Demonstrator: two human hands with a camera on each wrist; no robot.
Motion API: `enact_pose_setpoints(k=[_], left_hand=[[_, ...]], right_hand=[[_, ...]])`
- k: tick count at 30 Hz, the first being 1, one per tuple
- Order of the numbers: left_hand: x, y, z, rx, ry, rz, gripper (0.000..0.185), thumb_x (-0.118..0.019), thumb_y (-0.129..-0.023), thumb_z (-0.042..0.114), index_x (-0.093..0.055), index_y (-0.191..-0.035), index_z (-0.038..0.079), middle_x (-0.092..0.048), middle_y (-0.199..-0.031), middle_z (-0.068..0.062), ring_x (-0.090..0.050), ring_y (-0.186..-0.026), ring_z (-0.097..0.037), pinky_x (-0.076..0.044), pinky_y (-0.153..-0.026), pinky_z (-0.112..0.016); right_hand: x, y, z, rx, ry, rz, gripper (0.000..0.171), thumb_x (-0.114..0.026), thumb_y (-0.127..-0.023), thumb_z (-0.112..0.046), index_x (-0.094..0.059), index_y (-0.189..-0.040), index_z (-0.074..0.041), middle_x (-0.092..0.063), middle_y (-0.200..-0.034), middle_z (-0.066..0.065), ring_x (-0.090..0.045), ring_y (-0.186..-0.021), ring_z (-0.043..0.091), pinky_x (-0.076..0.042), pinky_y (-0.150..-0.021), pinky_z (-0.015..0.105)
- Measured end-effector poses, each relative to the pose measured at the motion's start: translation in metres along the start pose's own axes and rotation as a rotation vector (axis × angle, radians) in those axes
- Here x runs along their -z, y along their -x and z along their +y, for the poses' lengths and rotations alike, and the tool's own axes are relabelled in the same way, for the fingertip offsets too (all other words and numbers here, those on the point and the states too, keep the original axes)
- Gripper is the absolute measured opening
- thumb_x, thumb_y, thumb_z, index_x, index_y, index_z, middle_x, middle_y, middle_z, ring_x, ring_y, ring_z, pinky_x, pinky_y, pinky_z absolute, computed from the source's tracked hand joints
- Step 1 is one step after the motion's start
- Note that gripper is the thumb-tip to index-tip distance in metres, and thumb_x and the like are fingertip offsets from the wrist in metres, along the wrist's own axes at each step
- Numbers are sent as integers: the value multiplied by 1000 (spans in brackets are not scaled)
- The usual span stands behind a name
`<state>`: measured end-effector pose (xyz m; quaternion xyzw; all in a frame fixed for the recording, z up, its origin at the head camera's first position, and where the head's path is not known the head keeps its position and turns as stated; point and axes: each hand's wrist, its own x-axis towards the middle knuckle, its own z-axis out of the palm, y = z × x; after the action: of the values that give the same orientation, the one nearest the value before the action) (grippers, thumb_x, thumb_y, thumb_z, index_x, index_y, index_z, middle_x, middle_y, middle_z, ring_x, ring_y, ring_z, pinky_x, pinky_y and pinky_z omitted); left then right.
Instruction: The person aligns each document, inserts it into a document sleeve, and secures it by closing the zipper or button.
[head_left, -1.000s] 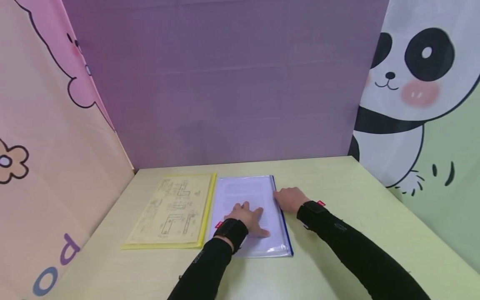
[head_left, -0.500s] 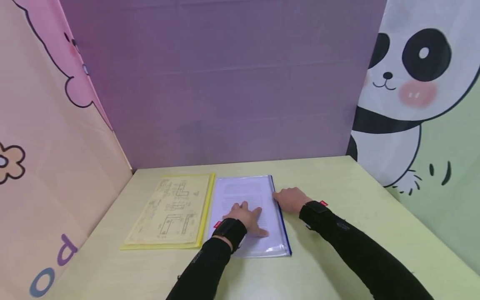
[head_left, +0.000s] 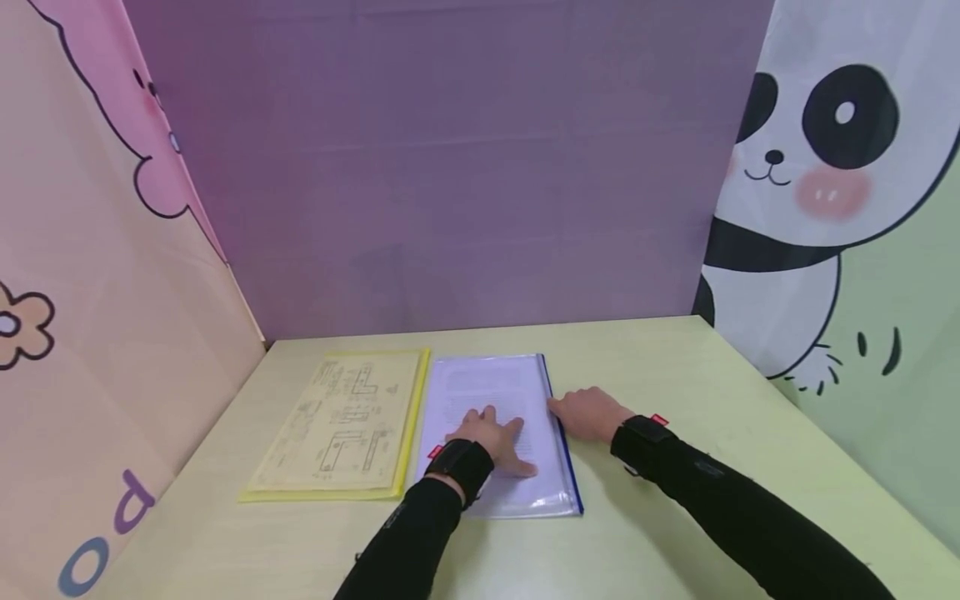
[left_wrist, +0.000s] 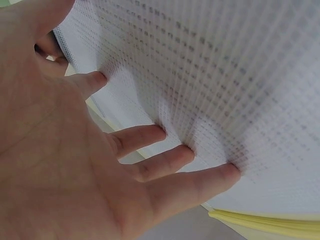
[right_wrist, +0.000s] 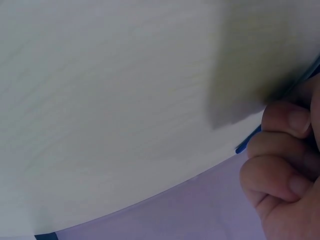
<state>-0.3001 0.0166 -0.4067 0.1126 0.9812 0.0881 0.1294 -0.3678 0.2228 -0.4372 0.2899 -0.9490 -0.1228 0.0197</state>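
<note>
Both arms wear long, close-fitting black sleeves that reach down to the wrists. A broad black band wraps each wrist, and a small red tab sticks out from each band. The left hand (head_left: 491,440) and the right hand (head_left: 588,413) are bare, with no gloves or rings showing, and the fingernails are short.

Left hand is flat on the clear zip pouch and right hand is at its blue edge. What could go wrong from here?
1. The left hand presses the clear pouch with straight fingers only; a pull along the blue zip edge by the right hand may slide or buckle it.
2. The yellow folder lies right beside the pouch; a sideways shove could push it.
</note>
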Motion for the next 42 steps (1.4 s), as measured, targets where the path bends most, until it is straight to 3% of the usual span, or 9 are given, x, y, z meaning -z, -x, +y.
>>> enact_pose_setpoints(k=[10,23,33,42], left_hand=[[2,4,2,3,3,10,81,-77,-81,63,-50,-151,33,-40,-156,-14,-40,-136,-35,-42,-102,-66],[3,7,2,3,14,10,81,-78,-80,62,-51,-150,34,-43,-153,-13,-42,-132,-35,-42,-102,-66],[4,6,1,-3,17,14,81,-78,-81,62,-50,-151,33,-41,-155,-14,-40,-136,-36,-40,-103,-68],[3,7,1,-12,8,24,81,-77,-81,63,-51,-151,32,-43,-153,-14,-42,-134,-36,-41,-101,-68]], right_hand=[[-2,3,0,20,18,51,13,-60,-99,-12,-53,-88,-10,-45,-63,0,-47,-56,16,-50,-54,36],[-8,5,1,32,29,81,6,-63,-97,-13,-59,-93,-9,-55,-68,3,-59,-62,22,-54,-58,41],[-2,14,-5,35,-4,44,10,-62,-98,-14,-57,-91,-10,-47,-64,-1,-46,-56,15,-50,-55,35],[0,26,-10,58,-35,25,8,-65,-98,-17,-60,-96,-11,-46,-64,-2,-46,-56,14,-49,-57,30]])
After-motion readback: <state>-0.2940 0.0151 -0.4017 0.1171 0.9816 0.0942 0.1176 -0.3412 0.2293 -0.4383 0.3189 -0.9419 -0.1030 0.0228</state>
